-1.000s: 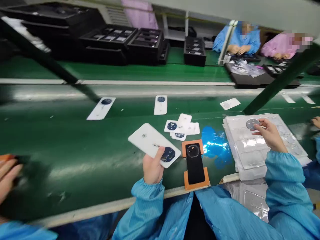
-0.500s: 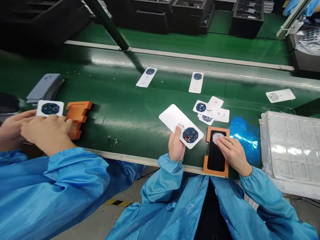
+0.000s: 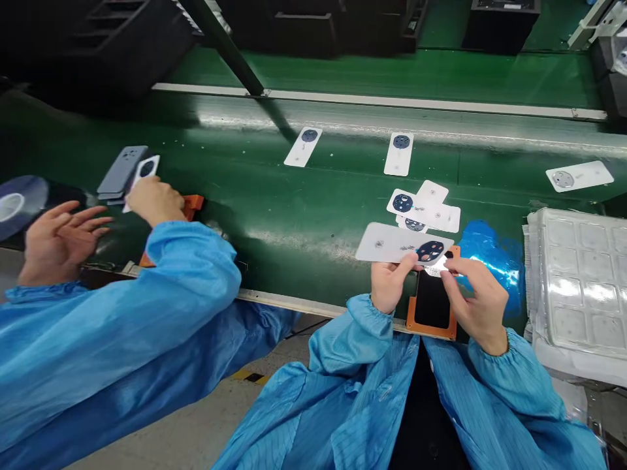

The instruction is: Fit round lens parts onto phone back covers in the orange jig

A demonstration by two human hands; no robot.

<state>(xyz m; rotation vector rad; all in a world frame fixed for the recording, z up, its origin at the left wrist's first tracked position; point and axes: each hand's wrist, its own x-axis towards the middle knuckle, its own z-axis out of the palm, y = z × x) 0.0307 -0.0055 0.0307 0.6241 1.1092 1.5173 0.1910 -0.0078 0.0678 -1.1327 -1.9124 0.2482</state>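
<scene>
My left hand [image 3: 389,285] grips a white phone-shaped card [image 3: 392,243] by its lower edge, thumb on the front. The card has a dark round camera-area patch with small holes at its right end. My right hand [image 3: 479,300] pinches a small white piece [image 3: 435,266] with thumb and forefinger, just below that patch; its exact shape is partly hidden. Beneath both hands lies an orange fixture [image 3: 412,318] holding a flat black phone-shaped panel [image 3: 433,301]. The card covers the fixture's upper end.
Beyond my hands lie several overlapping white cards [image 3: 435,212], with more spread farther back. Blue film [image 3: 494,254] and a stack of clear trays [image 3: 588,281] are at right. At left, a co-worker's hands [image 3: 157,201] handle a card near grey panels [image 3: 122,171].
My left hand has brought the card right, over the fixture, and turned it level. My right hand has lifted from the panel with the small white piece. The co-worker's card moved to the grey panels.
</scene>
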